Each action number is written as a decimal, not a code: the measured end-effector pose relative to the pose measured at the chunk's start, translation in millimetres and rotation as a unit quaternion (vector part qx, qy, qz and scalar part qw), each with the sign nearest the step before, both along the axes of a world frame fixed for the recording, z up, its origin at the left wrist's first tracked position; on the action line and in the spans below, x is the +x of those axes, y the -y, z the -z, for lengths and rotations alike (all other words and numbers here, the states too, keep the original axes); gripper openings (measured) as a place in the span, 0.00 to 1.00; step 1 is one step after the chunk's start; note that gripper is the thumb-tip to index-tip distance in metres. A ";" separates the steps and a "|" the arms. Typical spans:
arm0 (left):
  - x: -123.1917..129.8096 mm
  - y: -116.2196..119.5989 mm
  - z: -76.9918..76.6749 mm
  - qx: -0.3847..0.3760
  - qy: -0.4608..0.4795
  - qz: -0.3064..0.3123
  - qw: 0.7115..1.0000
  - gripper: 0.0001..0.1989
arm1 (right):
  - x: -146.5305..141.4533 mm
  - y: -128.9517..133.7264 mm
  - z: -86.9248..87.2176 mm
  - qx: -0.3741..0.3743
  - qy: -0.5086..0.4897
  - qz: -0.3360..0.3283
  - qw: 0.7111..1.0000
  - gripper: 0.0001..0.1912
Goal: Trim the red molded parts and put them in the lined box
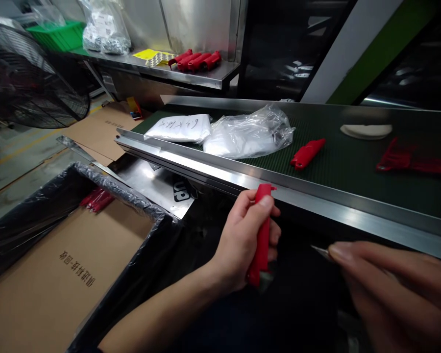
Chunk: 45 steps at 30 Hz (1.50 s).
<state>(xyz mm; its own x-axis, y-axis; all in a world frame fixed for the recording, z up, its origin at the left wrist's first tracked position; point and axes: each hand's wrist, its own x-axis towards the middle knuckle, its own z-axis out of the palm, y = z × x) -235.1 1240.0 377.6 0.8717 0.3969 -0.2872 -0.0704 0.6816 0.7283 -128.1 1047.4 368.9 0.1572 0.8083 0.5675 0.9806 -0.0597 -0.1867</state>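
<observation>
Lower centre of frame: L hand (240, 240), fingers clamped round red plastic handle (261, 240), just below steel conveyor rail (279, 196). Lower right: R hand (393, 294), fingers together on thin metal tip (320, 251). Upper right: red piece (307, 153) on green belt (353, 166).

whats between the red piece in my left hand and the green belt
In the head view, a steel rail runs along the edge of the green belt, between it and the red piece in the left hand.
</observation>
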 end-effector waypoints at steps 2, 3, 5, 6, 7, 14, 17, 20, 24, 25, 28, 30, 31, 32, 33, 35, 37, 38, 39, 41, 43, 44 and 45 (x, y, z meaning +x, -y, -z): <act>-8.3 4.9 0.5 0.004 -0.009 0.033 0.999 0.12 | 4.2 -5.9 -7.8 -0.002 0.021 0.014 1.000 0.34; -13.0 7.6 0.5 0.008 -0.014 0.047 0.999 0.13 | 2.8 -10.0 -11.9 -0.004 0.023 0.023 0.999 0.34; -21.9 12.7 -0.2 0.015 -0.024 0.066 0.997 0.13 | -3.9 -18.5 -18.9 -0.011 0.016 0.037 0.999 0.33; -25.6 14.8 -0.9 0.015 -0.026 0.071 0.997 0.13 | -7.8 -22.4 -21.4 -0.012 0.016 0.042 0.999 0.31; -28.6 16.6 -1.6 0.015 -0.027 0.074 0.997 0.14 | -11.2 -25.6 -23.0 -0.012 0.015 0.048 0.999 0.29; -33.4 20.4 -4.4 0.017 -0.023 0.085 0.996 0.16 | -17.4 -31.9 -22.7 -0.029 0.011 0.042 0.999 0.23; -33.0 20.6 -4.4 0.020 -0.025 0.084 0.996 0.16 | -16.9 -31.2 -21.2 -0.027 0.009 0.045 0.999 0.21; -34.1 21.4 -4.2 0.007 -0.018 0.091 0.996 0.15 | -13.0 -29.3 -19.2 -0.024 0.013 0.048 0.998 0.21; -37.3 22.6 -5.1 -0.044 0.040 0.116 0.992 0.16 | -6.2 -25.5 -17.8 -0.019 0.010 0.084 0.996 0.22; -37.8 22.5 -5.4 -0.061 0.057 0.127 0.988 0.16 | -6.1 -24.8 -18.2 -0.005 -0.008 0.091 0.996 0.23; -37.6 21.3 -4.8 -0.097 0.057 0.152 0.982 0.15 | -10.4 -24.3 -21.0 0.018 -0.045 0.060 0.997 0.24; -36.9 20.0 -3.4 -0.111 0.050 0.167 0.978 0.14 | -13.9 -25.3 -23.2 0.008 -0.025 0.024 0.999 0.25; -36.6 19.4 -2.8 -0.121 0.056 0.173 0.976 0.14 | -15.1 -26.2 -24.0 0.003 -0.014 0.010 1.000 0.26; -36.4 19.0 -2.4 -0.131 0.066 0.179 0.973 0.13 | -15.8 -27.3 -24.5 0.002 -0.009 0.007 1.000 0.26; -36.3 18.6 -2.2 -0.140 0.078 0.183 0.970 0.12 | -16.2 -28.3 -24.6 0.001 -0.004 0.005 1.000 0.26; -36.4 18.2 -2.4 -0.155 0.094 0.184 0.966 0.11 | -17.0 -30.2 -23.9 0.000 0.004 -0.002 1.000 0.25; -36.4 18.0 -2.7 -0.163 0.103 0.187 0.963 0.10 | -19.0 -31.2 -22.5 0.012 0.000 0.017 1.000 0.23; -36.4 18.0 -2.6 -0.163 0.106 0.192 0.962 0.09 | -20.4 -31.4 -21.8 0.018 0.000 0.026 1.000 0.21; -36.4 18.1 -2.4 -0.163 0.107 0.196 0.961 0.09 | -22.0 -31.4 -21.0 0.025 -0.004 0.042 0.999 0.19; -36.3 18.5 -1.4 -0.162 0.106 0.199 0.961 0.09 | -24.4 -30.7 -20.0 0.037 -0.013 0.074 0.996 0.17; -36.8 19.8 -0.3 -0.164 0.109 0.201 0.960 0.10 | -25.0 -29.5 -19.5 0.035 -0.014 0.081 0.996 0.17; -37.2 20.8 0.1 -0.162 0.114 0.197 0.960 0.11 | -24.6 -28.9 -19.5 0.034 -0.015 0.085 0.996 0.17; -37.8 22.0 0.5 -0.156 0.120 0.189 0.962 0.13 | -23.8 -28.2 -19.7 0.034 -0.015 0.087 0.996 0.17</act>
